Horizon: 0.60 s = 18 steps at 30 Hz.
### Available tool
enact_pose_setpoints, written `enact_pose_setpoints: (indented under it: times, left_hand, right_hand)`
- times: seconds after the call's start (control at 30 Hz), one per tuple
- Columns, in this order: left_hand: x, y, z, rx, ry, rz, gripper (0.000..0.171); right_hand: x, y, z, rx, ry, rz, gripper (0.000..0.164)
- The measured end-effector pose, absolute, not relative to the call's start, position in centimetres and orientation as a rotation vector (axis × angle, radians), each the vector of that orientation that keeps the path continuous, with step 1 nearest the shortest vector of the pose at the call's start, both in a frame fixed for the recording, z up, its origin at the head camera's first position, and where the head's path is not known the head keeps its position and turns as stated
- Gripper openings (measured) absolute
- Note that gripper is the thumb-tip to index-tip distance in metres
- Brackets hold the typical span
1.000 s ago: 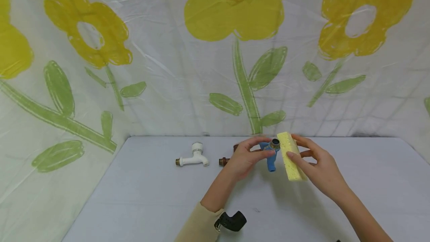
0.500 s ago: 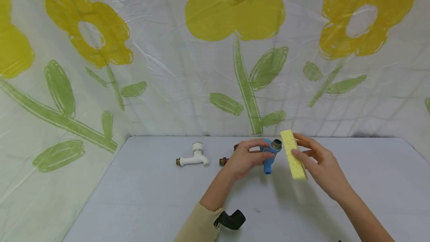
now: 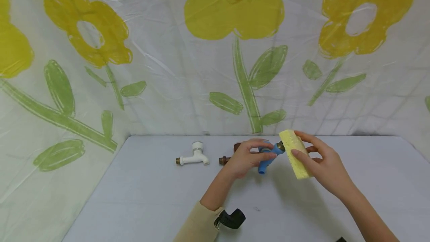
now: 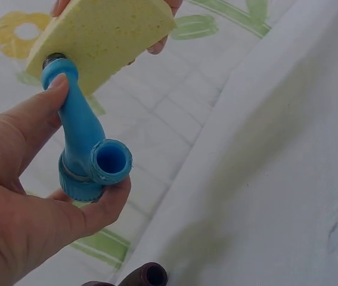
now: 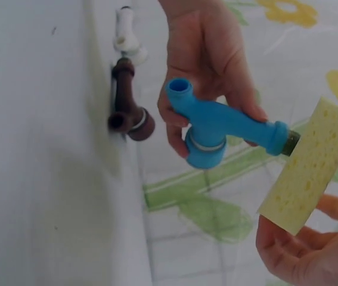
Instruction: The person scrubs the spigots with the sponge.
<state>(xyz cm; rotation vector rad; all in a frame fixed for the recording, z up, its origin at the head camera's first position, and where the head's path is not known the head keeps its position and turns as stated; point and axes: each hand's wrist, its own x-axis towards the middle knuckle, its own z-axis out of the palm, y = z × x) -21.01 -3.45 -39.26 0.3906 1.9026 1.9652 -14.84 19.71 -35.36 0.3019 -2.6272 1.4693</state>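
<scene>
In my left hand I grip a blue tap, fingers and thumb around its body and knob, holding it above the table. Its brass threaded end points right and meets the face of a yellow sponge. My right hand pinches that sponge between thumb and fingers, tilted, off the table. The blue tap's spout hangs downward in the head view. Behind my left hand a dark brown tap lies on the table, partly hidden in the head view.
A white tap lies on the white table, left of the brown one. A curtain printed with yellow flowers stands along the table's back edge. A black curved piece sticks out at my left sleeve.
The blue tap has turned, so its threaded end now points at the sponge instead of upward. The sponge has drawn back slightly, then come against that end.
</scene>
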Motion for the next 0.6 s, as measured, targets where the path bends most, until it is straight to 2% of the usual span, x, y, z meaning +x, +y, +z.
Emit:
enact_pose_setpoints:
  times: [0.37, 0.6]
  left_hand:
    - [-20.74, -3.65, -38.67, 0.495, 2.129, 1.869, 0.024]
    - [-20.65, -3.87, -38.41, 0.469, 2.139, 1.849, 0.023]
  right_hand:
    - [-14.73, 19.65, -35.10, 0.326, -2.662, 1.423, 0.060]
    - [-14.86, 19.96, -35.15, 0.322, -2.688, 1.421, 0.059]
